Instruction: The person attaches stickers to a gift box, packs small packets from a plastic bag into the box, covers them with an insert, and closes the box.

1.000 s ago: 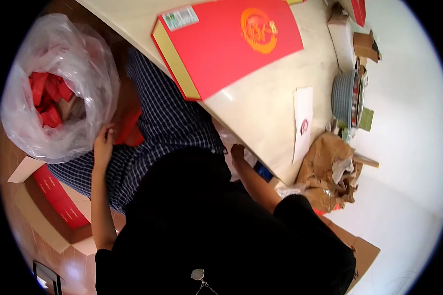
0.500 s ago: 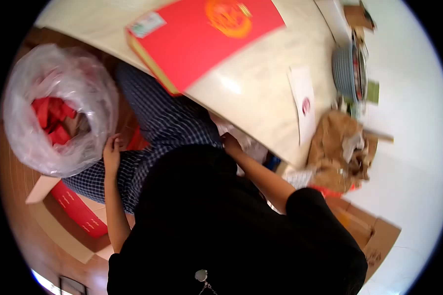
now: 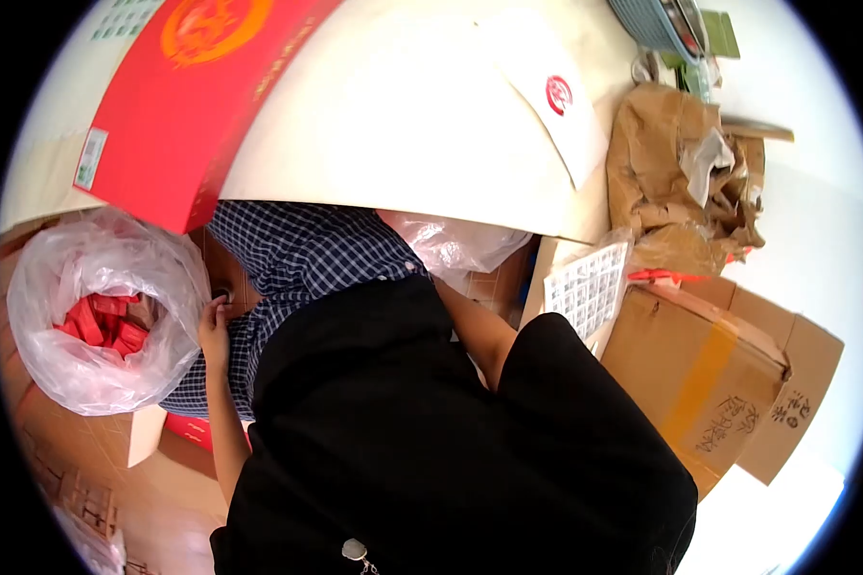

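My left hand (image 3: 215,326) hangs by my left thigh, next to a clear plastic bag (image 3: 43,350) with red pieces (image 3: 105,324) inside. Its fingers are loosely bent and a little apart, with nothing seen in them. On the other side, my right forearm (image 3: 479,331) reaches down beside my checked trousers (image 3: 326,254); the hand itself is hidden by the shirt and leg. A large red box (image 3: 177,115) with a gold emblem lies on the table in front of me, one corner over the edge. Further right lies a white sheet (image 3: 547,105) with a red round mark.
The pale table (image 3: 393,144) has its edge just before my lap. To the right are crumpled brown paper (image 3: 652,182), a printed sheet of small squares (image 3: 585,287), a taped cardboard box (image 3: 676,369) and a grey-blue basket (image 3: 652,24). Another plastic bag (image 3: 451,244) is under the table.
My view has turned, so the red box appears further left and the cardboard box shows more fully. My right hand, partly seen before, is now hidden. My left hand stays by the bag.
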Motion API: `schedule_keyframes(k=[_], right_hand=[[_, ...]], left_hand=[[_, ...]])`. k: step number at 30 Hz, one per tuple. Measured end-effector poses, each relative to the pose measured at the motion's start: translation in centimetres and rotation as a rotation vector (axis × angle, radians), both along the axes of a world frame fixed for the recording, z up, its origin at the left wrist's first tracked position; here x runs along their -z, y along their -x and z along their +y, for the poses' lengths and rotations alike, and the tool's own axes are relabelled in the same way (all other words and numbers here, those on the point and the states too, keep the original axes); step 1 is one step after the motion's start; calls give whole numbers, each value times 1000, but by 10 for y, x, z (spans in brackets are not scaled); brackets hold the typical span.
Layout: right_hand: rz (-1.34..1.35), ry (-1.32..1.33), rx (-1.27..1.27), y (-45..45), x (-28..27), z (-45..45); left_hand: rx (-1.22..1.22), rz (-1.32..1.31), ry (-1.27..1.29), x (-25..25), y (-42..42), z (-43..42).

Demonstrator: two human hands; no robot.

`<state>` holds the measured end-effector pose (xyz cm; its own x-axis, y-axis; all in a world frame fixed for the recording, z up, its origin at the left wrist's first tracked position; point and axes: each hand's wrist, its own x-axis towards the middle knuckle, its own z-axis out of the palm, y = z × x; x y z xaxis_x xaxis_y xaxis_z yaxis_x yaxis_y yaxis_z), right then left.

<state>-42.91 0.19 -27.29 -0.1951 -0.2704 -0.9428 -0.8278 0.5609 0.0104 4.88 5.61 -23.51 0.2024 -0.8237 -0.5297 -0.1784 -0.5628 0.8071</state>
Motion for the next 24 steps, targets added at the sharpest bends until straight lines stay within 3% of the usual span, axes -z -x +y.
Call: schedule_keyframes(k=[4,6,9,13,15,18,19,22,24], right_hand=[[133,175,-32,-1,16,-9],[335,494,-150,-13,-2,-21],[315,838,-240,-17,1,-41],[49,826,-103,-7,34,-53],[49,656,-203,-3,61,-64],[86,467,-306,-14,12,-94],[149,558,-214,-18,15,-93],[212,584,-86,-34,-22,-99],[261,640,-20,-47,-70,-101]], left_hand=[[89,-87,-44,5,-4,-2],[136,-113,-36,5,-10,-6],[187,-238,-47,-11,-1,-8],[189,-285,-46,-18,7,-8],[159,-256,-68,-16,8,-8],[109,-104,-62,-9,11,-24],[46,-106,-10,-18,19,-36],[-126,-89,109,-61,54,-89],[-52,-220,317,-108,93,-134]])
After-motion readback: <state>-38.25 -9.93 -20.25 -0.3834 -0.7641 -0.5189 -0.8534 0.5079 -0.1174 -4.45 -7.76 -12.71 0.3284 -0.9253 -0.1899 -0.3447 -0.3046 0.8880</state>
